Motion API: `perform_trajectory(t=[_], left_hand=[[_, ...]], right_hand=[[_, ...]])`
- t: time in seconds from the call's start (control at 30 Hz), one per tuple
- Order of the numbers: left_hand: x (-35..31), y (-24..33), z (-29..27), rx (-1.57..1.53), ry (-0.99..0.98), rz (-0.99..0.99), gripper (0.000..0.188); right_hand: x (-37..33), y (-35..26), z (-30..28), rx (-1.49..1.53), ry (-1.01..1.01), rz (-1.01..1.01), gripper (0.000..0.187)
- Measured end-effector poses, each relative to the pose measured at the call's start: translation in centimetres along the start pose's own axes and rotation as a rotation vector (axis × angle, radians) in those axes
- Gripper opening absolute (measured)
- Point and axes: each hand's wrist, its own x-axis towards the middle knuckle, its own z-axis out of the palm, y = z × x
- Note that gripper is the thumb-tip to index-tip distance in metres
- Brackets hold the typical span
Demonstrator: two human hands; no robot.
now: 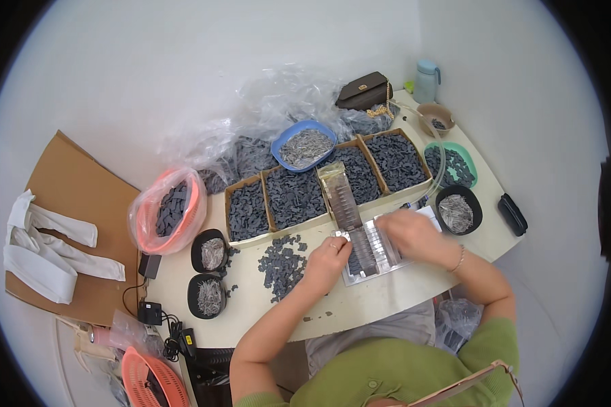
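Observation:
A silvery slotted metal jig (pixel 387 252) lies near the table's front edge, with rows of dark grey parts in it. On its left edge my left hand (pixel 327 263) is closed, with the fingertips at the metal corner. Over the right half of the jig is my right hand (pixel 414 236), its fingers smeared by motion, so what they hold cannot be made out. A long clear slotted strip (pixel 339 197) leans from the jig's far side onto the boxes. Left of my left hand, small dark grey plastic parts (pixel 278 268) are heaped loose on the table.
Cardboard compartments (pixel 295 197) full of grey parts stand behind the jig. A blue basin (pixel 304 146) of metal pins rests on them. Black bowls of pins (pixel 459 210) flank the work, near a green bowl (pixel 451 165) and thin tubing. A pink basket (pixel 168 210) stands left.

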Motion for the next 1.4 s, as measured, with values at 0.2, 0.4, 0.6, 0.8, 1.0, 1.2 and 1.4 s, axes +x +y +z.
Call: perform_trajectory(t=[0.2,0.4,0.6,0.8,1.0,1.2,1.4], left_hand=[[-0.4,-0.7,0.5,-0.132,0.096,-0.043,0.023],[0.3,0.2,-1.8,-0.41,0.051,-0.408,0.026],[-2.1,1.5,-2.1,-0.117,-0.083,-0.151,0.031],[-2.3,1.7,-1.8,-0.074,-0.092,-0.127,0.035],[-1.7,0.7,-1.6,-0.16,0.015,-0.133,0.026],[-0.4,0.6,-0.4,0.023,-0.019,0.095,0.025],[-1.8,0.9,0.0,0.212,0.004,0.256,0.035]], right_hand=[[-1.2,3.3,-3.7,0.017,0.113,0.188,0.017],[0.5,-0.4,2.7,0.1,-0.076,-0.114,0.024],[3.1,-1.8,5.4,0.011,-0.167,-0.179,0.024],[3.8,-2.1,5.3,0.087,-0.171,-0.19,0.019],[2.4,-0.6,4.0,0.237,-0.131,-0.032,0.018],[1.5,-0.5,4.1,0.176,-0.133,-0.005,0.013],[2.6,-0.9,4.5,0.174,0.035,-0.083,0.006]])
